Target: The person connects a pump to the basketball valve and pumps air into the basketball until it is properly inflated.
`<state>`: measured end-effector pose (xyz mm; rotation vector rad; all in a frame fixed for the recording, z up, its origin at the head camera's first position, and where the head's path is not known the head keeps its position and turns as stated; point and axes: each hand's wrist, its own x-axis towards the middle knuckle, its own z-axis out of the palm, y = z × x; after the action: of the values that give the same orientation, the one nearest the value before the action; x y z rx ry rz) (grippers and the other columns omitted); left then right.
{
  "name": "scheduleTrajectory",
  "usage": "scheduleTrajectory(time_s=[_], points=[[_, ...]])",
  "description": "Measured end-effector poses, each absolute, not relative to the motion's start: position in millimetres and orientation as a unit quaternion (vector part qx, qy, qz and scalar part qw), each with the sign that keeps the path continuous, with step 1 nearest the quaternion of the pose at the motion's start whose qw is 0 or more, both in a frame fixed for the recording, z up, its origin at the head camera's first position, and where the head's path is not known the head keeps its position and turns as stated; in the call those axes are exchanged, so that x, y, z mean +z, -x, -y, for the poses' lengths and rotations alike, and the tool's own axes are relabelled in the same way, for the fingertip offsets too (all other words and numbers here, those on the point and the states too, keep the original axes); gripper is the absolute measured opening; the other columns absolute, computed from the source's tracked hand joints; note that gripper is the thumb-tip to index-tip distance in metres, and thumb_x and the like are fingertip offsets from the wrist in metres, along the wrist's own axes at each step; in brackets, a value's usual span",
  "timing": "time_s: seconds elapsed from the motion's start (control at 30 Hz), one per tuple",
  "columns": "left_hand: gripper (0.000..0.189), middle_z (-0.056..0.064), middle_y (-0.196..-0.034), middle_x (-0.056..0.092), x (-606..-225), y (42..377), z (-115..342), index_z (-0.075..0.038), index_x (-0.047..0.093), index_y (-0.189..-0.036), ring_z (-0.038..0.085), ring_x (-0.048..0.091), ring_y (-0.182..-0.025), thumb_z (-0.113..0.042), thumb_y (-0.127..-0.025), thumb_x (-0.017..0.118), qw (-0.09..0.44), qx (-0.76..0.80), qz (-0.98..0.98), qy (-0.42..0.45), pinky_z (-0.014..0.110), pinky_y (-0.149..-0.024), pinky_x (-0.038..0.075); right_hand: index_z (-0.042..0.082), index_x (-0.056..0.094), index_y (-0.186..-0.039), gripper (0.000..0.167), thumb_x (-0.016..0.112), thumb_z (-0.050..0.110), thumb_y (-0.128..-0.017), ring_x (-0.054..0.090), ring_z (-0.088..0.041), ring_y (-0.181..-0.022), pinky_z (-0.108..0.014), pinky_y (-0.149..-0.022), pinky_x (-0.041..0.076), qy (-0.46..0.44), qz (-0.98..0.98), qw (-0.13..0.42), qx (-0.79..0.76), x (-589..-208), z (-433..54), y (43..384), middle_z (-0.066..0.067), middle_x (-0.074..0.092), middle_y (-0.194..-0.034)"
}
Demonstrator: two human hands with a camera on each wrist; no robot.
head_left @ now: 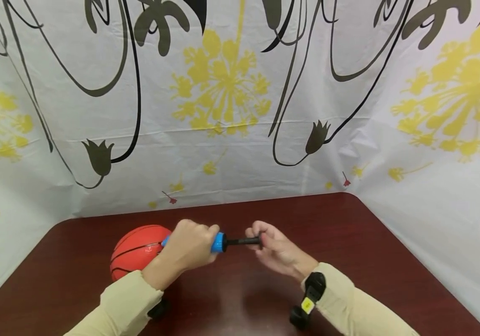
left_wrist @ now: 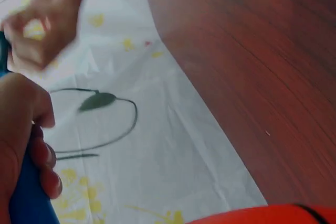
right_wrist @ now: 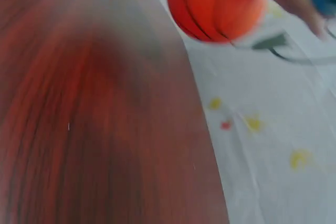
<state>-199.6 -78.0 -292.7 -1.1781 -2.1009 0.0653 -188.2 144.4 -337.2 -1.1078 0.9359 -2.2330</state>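
Observation:
My left hand (head_left: 191, 245) grips the blue barrel of a hand pump (head_left: 219, 242), which lies level across the head view. The pump's black rod sticks out to the right, and my right hand (head_left: 279, 249) holds the handle at its end with curled fingers. At the pump's left end is an orange-red ball (head_left: 132, 252) with black lines, partly hidden behind my left hand. Whether the pump's tip is in the ball is hard to see. In the left wrist view, fingers wrap round the blue barrel (left_wrist: 31, 203). The right wrist view shows the ball (right_wrist: 210, 3) blurred.
A dark red-brown wooden table (head_left: 349, 247) lies under the hands. White cloth (head_left: 231, 163) with yellow flowers and dark stems hangs behind it and along both sides. The right wrist wears a black band with a yellow tag (head_left: 307, 305).

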Motion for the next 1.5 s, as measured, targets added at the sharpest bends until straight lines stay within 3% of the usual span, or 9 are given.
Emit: scheduleTrajectory(time_s=[0.17, 0.33, 0.53, 0.7, 0.9, 1.07, 1.37, 1.5], points=[[0.031, -0.006, -0.044, 0.031, -294.3, 197.1, 67.1, -0.013, 0.042, -0.06, 0.007, 0.029, -0.035, -0.028, -0.06, 0.069, 0.337, 0.057, 0.814, 0.469, 0.021, -0.036, 0.025, 0.014, 0.059, -0.093, 0.01, 0.05, 0.013, -0.088, 0.053, -0.007, -0.081, -0.019, -0.07, 0.047, 0.357, -0.446, 0.199, -0.796, -345.1, -132.5, 183.2, 0.003, 0.053, -0.092], [0.032, -0.007, -0.045, 0.037, -301.4, 200.9, 76.7, -0.013, 0.044, -0.065, 0.006, 0.032, -0.036, -0.03, -0.059, 0.07, 0.337, 0.04, 0.802, 0.492, 0.02, -0.036, 0.024, 0.013, 0.06, -0.094, 0.01, 0.053, 0.01, -0.087, 0.055, -0.008, -0.081, -0.023, -0.071, 0.048, 0.347, -0.486, 0.223, -0.77, -335.2, -151.9, 177.0, 0.002, 0.054, -0.093], [0.035, -0.008, -0.045, 0.035, -304.5, 206.1, 97.4, -0.012, 0.041, -0.066, 0.006, 0.031, -0.035, -0.029, -0.059, 0.072, 0.349, 0.013, 0.809, 0.473, 0.019, -0.035, 0.023, 0.011, 0.058, -0.098, 0.012, 0.05, 0.012, -0.089, 0.052, -0.007, -0.082, -0.015, -0.071, 0.045, 0.388, -0.409, 0.265, -0.783, -323.9, -181.0, 176.9, 0.0, 0.052, -0.095], [0.035, -0.008, -0.044, 0.03, -297.1, 202.9, 92.1, -0.013, 0.04, -0.062, 0.006, 0.028, -0.035, -0.027, -0.057, 0.071, 0.343, 0.028, 0.815, 0.466, 0.02, -0.036, 0.023, 0.011, 0.055, -0.099, 0.012, 0.047, 0.013, -0.089, 0.049, -0.006, -0.086, -0.012, -0.073, 0.043, 0.409, -0.331, 0.297, -0.797, -333.6, -164.7, 177.9, 0.001, 0.049, -0.097], [0.033, -0.007, -0.044, 0.03, -290.6, 191.5, 73.0, -0.013, 0.041, -0.059, 0.006, 0.028, -0.036, -0.027, -0.057, 0.071, 0.323, 0.026, 0.819, 0.474, 0.02, -0.037, 0.024, 0.015, 0.058, -0.094, 0.009, 0.054, 0.015, -0.086, 0.052, -0.006, -0.081, -0.017, -0.07, 0.046, 0.384, -0.422, 0.23, -0.788, -338.5, -129.1, 174.3, 0.003, 0.051, -0.09], [0.033, -0.008, -0.044, 0.034, -294.2, 191.9, 79.1, -0.013, 0.042, -0.063, 0.006, 0.03, -0.035, -0.029, -0.059, 0.07, 0.318, 0.024, 0.821, 0.474, 0.02, -0.036, 0.024, 0.012, 0.06, -0.096, 0.012, 0.055, 0.009, -0.086, 0.055, -0.007, -0.083, -0.024, -0.072, 0.048, 0.362, -0.502, 0.207, -0.758, -326.3, -140.0, 170.3, 0.002, 0.053, -0.092], [0.034, -0.008, -0.046, 0.04, -299.6, 197.5, 104.4, -0.013, 0.044, -0.066, 0.007, 0.036, -0.036, -0.029, -0.057, 0.072, 0.32, 0.026, 0.829, 0.458, 0.021, -0.036, 0.026, 0.01, 0.058, -0.097, 0.015, 0.05, 0.002, -0.087, 0.048, -0.008, -0.085, -0.023, -0.069, 0.048, 0.423, -0.507, 0.219, -0.718, -312.0, -182.4, 165.3, -0.001, 0.047, -0.097], [0.03, -0.008, -0.045, 0.038, -298.4, 190.1, 91.0, -0.013, 0.045, -0.064, 0.006, 0.035, -0.036, -0.027, -0.056, 0.07, 0.312, 0.009, 0.833, 0.457, 0.021, -0.036, 0.026, 0.007, 0.056, -0.094, 0.01, 0.052, 0.002, -0.086, 0.05, -0.008, -0.082, -0.023, -0.066, 0.049, 0.461, -0.515, 0.178, -0.701, -316.4, -164.6, 169.6, -0.002, 0.047, -0.094]])
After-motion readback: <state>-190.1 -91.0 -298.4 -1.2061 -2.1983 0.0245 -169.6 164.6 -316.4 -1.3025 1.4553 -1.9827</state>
